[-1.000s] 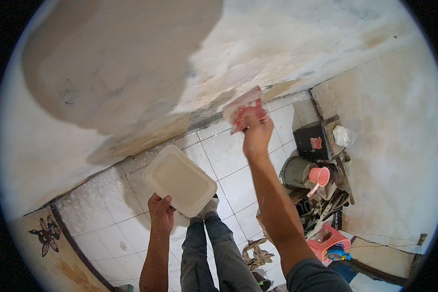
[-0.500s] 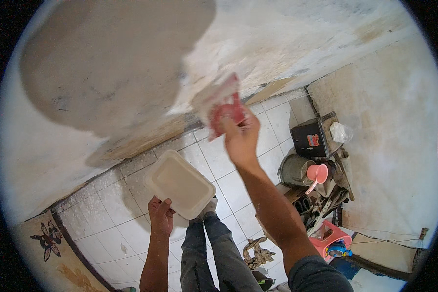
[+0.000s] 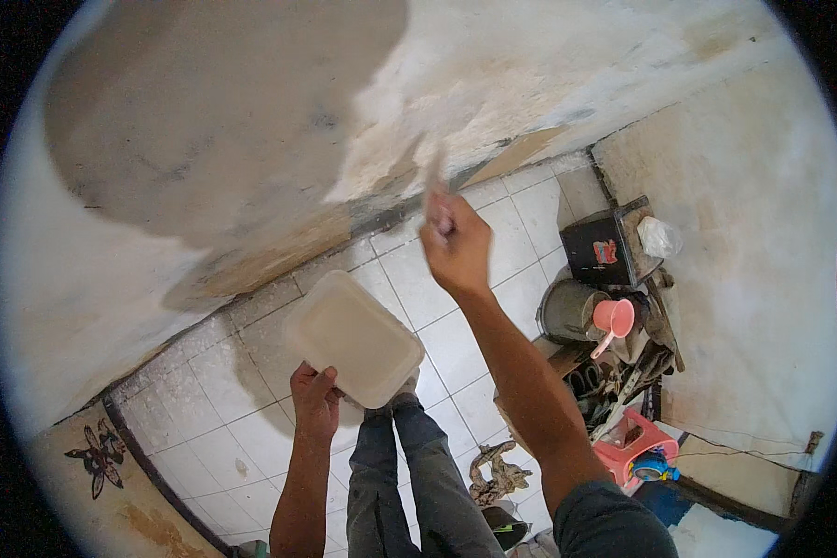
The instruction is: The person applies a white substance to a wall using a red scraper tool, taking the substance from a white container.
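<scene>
My left hand (image 3: 315,398) grips the near left edge of a shallow cream rectangular tray (image 3: 355,337), thumb on its rim. The tray hangs tilted above the floor, just over my feet. Ahead and to the right, my right hand (image 3: 459,244) is closed on a thin flat piece (image 3: 435,172), red and white in the earlier view and now turned almost edge-on and blurred. Its exact kind cannot be made out. The piece is in front of the patchy, plastered wall (image 3: 456,88); whether it touches the wall I cannot tell.
White tiles (image 3: 200,391) cover the floor. Along the right wall stand a black box (image 3: 597,251) with a white bag (image 3: 658,237), a grey bucket (image 3: 564,312), a pink dipper (image 3: 614,317) and a pink stool (image 3: 614,456). Gnarled driftwood (image 3: 498,472) lies right of my legs.
My right hand has turned, bringing the flat piece from broadside to nearly edge-on. The tray in my left hand has shifted slightly right and up in the view.
</scene>
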Action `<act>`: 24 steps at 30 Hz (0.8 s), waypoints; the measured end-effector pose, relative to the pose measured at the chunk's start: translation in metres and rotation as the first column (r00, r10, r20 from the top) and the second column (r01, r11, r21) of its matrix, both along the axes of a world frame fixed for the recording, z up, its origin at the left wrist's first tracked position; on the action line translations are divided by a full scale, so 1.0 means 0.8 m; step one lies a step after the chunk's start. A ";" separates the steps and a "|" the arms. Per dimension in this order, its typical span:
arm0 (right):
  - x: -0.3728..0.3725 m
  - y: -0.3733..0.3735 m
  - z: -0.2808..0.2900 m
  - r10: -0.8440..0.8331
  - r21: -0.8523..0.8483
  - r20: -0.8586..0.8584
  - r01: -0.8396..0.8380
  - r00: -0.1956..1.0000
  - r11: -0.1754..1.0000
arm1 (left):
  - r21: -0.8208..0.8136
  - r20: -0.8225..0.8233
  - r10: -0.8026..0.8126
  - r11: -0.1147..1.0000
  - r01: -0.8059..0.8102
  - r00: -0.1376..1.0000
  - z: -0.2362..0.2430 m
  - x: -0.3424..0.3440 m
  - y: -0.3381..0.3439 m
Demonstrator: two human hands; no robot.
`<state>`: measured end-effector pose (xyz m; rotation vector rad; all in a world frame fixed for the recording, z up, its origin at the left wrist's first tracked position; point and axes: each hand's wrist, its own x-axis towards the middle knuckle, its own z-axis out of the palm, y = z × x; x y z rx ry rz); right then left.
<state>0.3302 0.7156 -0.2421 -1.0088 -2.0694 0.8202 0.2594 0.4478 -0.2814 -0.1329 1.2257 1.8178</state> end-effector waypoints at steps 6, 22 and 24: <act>0.099 -0.053 0.070 -0.191 -0.496 -0.330 0.003 0.924 0.869 | 0.028 0.050 -0.087 0.996 0.086 0.995 0.002 0.008 0.029; 0.088 -0.089 0.078 -0.100 -0.629 -0.053 0.044 0.994 0.776 | 0.082 0.069 -0.242 0.968 0.236 0.968 0.004 0.032 0.083; 0.084 -0.088 0.080 -0.100 -0.588 0.041 0.105 0.994 0.802 | 0.090 0.070 -0.245 0.967 0.239 0.967 0.007 0.033 0.085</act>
